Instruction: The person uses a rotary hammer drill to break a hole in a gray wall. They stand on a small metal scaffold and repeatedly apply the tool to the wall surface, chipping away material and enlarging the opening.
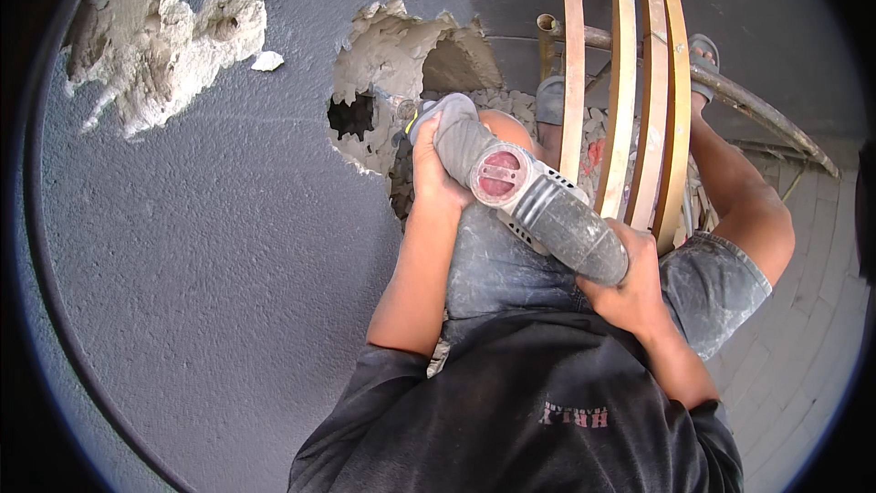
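I hold a dusty grey demolition hammer [570,224] across my thighs, its front end pointed at the broken wall. My left hand [436,169] is wrapped round the front of its body, near the nose. My right hand [632,281] is closed round the rear handle. Just beyond the nose is a ragged broken-out patch [388,50] in the dark grey wall [228,246], with a dark hole [351,117] through it. The chisel's tip cannot be made out clearly; it lies close to the hole's edge.
Several wooden slats [622,82] stand just right of the hammer, with a metal pipe [766,119] behind them. Rubble [522,106] lies at the wall's foot and between my legs. Another broken patch [151,55] is at the upper left. My sandalled foot [703,55] rests beyond the slats.
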A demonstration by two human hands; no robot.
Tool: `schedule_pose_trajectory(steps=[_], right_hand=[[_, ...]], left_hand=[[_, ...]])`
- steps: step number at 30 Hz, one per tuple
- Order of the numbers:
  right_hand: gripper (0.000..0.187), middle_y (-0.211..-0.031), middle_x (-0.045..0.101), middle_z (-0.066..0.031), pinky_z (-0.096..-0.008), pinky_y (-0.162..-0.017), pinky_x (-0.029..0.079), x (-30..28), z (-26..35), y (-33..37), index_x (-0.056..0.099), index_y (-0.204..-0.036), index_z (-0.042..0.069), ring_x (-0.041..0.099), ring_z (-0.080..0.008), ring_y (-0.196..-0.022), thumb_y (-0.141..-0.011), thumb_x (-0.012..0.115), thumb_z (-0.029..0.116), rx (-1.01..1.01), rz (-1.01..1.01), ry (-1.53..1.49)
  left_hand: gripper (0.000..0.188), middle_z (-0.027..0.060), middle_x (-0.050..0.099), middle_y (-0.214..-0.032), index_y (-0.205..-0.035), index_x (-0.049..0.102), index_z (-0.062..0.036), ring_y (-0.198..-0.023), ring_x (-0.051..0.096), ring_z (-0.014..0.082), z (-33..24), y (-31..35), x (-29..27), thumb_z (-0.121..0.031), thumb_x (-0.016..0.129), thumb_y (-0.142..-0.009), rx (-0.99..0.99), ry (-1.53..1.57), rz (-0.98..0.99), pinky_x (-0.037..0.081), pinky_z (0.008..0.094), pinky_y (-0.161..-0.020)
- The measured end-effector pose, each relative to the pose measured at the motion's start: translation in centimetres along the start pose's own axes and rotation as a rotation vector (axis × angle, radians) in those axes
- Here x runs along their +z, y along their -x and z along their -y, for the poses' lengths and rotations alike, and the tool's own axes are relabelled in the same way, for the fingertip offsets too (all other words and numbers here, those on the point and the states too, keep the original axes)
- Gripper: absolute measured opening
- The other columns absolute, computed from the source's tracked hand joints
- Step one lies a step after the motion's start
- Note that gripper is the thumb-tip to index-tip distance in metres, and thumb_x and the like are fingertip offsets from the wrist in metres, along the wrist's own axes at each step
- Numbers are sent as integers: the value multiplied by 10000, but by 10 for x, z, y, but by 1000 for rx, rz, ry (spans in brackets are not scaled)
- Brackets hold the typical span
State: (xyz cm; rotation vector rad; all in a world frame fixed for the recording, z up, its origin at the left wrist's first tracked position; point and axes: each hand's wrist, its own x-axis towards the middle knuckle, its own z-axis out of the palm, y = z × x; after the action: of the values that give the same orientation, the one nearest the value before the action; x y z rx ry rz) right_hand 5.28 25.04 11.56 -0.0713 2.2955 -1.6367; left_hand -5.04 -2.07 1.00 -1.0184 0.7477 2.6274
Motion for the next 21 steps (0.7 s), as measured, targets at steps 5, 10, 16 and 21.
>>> schedule_pose_trajectory(steps=[5, 10, 16, 21], right_hand=[[360, -910, 737, -229, -376, -833, 562, 1, -4, -11, 703, -1051, -66, 759, -306, -889, -704, 741, 24, -1, -37, -73], [377, -948, 751, -235, -372, -854, 565, -9, 2, -29, 712, -1098, -53, 767, -305, -931, -728, 737, 11, 35, 21, -96], [484, -984, 745, -258, -400, -890, 564, -1, 17, -27, 669, -1198, -68, 761, -350, -985, -727, 754, 3, 78, 130, -45], [433, -943, 748, -210, -364, -861, 561, -15, 9, -10, 688, -1117, -84, 753, -273, -930, -694, 748, -13, 187, 72, -40]], left_hand=[[450, 198, 714, -1051, -1174, 655, -47, -931, 707, 349, -3, -12, 1, -430, 564, -957, 11, -15, -6, 608, 497, -823], [443, 198, 703, -1053, -1185, 654, -50, -936, 702, 357, -4, -18, 6, -421, 576, -956, 36, -44, -118, 607, 520, -827], [455, 153, 722, -1060, -1195, 662, -60, -950, 719, 329, -11, -12, -26, -444, 583, -963, -16, 14, -70, 605, 491, -872], [434, 154, 729, -1060, -1182, 676, -52, -955, 718, 314, 6, -3, -9, -420, 584, -971, -9, -1, -50, 609, 474, -845]])
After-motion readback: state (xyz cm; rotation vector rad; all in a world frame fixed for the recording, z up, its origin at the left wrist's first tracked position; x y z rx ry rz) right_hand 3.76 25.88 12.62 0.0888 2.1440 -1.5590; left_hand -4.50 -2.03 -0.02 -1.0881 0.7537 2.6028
